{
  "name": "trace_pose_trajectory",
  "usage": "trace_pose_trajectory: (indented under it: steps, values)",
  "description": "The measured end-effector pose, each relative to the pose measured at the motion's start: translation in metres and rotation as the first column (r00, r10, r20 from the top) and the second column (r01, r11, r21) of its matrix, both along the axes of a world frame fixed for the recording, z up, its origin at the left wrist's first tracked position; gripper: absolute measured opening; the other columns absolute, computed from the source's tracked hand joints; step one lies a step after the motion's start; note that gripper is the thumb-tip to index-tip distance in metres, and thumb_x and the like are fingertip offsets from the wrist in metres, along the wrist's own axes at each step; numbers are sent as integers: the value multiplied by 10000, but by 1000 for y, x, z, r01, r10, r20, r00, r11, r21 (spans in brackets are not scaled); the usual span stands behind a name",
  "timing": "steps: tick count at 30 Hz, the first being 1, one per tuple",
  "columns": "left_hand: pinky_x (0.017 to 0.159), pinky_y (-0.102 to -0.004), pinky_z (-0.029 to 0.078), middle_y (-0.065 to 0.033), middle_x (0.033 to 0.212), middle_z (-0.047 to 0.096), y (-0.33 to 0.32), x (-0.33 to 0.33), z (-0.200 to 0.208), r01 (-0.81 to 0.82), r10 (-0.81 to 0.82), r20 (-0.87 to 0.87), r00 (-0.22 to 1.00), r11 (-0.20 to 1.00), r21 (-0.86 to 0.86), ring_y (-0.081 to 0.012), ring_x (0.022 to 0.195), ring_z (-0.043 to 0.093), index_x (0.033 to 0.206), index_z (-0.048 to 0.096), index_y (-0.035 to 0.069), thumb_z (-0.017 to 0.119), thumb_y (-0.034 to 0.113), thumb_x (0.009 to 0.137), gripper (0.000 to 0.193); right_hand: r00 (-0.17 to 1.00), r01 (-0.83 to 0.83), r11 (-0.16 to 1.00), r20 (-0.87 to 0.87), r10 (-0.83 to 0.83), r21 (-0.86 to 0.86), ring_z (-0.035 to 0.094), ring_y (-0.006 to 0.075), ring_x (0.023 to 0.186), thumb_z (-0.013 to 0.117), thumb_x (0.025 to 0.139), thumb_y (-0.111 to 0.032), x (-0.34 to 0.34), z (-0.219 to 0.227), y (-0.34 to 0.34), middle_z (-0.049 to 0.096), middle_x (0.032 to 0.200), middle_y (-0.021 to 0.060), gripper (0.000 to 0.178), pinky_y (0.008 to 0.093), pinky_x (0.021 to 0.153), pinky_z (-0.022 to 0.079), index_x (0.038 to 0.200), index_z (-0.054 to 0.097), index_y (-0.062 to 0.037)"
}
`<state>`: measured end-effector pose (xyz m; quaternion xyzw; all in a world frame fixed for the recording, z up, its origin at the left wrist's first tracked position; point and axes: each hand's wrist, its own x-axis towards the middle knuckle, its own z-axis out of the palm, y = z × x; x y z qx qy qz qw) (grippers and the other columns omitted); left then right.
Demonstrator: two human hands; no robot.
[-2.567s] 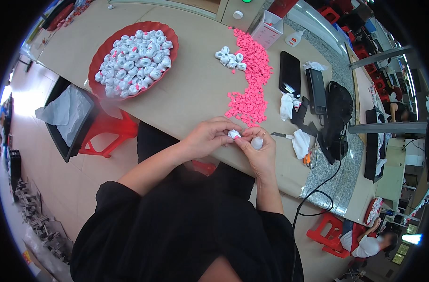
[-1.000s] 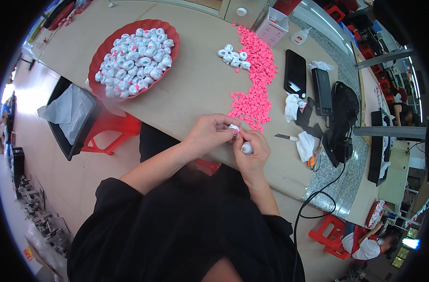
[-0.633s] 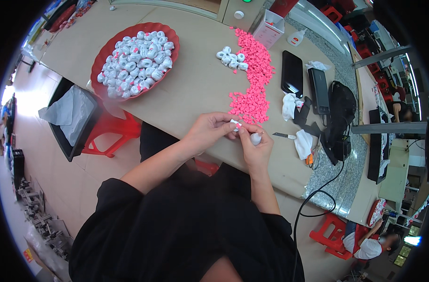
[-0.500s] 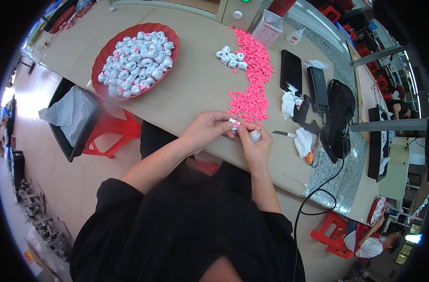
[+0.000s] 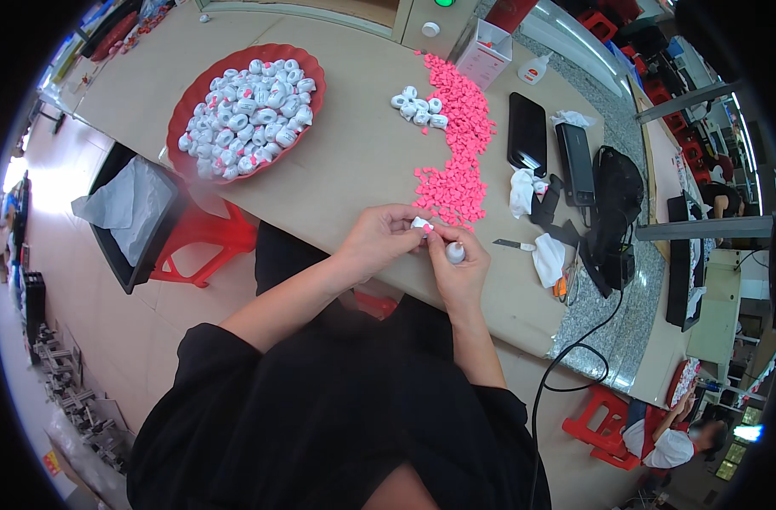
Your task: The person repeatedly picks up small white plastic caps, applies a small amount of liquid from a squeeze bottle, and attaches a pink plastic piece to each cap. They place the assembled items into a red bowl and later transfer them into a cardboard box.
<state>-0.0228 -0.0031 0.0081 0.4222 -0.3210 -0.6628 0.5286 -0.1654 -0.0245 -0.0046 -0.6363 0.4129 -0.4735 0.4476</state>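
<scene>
My left hand (image 5: 378,240) and my right hand (image 5: 458,265) meet at the near edge of the beige table (image 5: 354,166). The left fingers pinch a small white part with a pink piece (image 5: 422,225) on it. The right hand grips another small white round part (image 5: 455,252). Just beyond my hands lies a long pile of small pink pieces (image 5: 458,144). A few white round parts (image 5: 418,106) sit at the pile's far left side. A red scalloped tray (image 5: 249,106) heaped with white round parts stands at the far left.
A black phone (image 5: 526,132), a second dark device (image 5: 575,163), white cloths (image 5: 524,189) and a black bag (image 5: 616,212) with a cable lie to the right. A red stool (image 5: 203,246) and a lined black bin (image 5: 124,212) stand below the table's left. Another person sits at the lower right.
My hands stay together at the table edge, shifting slightly as the fingers work the small white parts. The tray and the piles are unchanged.
</scene>
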Motion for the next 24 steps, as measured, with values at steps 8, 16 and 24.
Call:
trace_pose_trajectory:
  steps: [8, 16, 24]
  values:
    - [756, -237, 504, -90, 923, 613, 1, -2, -10, -25, 27, 47, 999, 999, -38, -113, 816, 603, 1094, 535, -45, 500, -19, 850, 248, 977, 9, 915, -192, -94, -403, 550, 170, 642, 617, 716, 64, 2, -6, -1, 571, 708, 93, 126, 261, 582, 425, 834, 606, 21]
    - [731, -237, 504, -92, 916, 610, 4, 1, -4, 1, 2, 80, 997, 999, -36, -112, 789, 604, 1120, 518, -39, 492, -19, 853, 269, 969, 9, 904, -219, -113, -426, 544, 161, 640, 625, 729, 46, 6, -2, 2, 572, 712, 74, 113, 254, 570, 420, 834, 599, 13]
    - [669, -239, 450, -49, 890, 592, -6, 103, 37, -371, 713, 661, 235, 694, -617, -107, 769, 554, 1027, 572, 7, 615, 56, 793, 243, 952, 37, 990, 296, -76, 135, 435, 92, 574, 589, 795, -29, -6, 7, 3, 446, 685, 3, 243, 221, 567, 404, 1005, 467, -17]
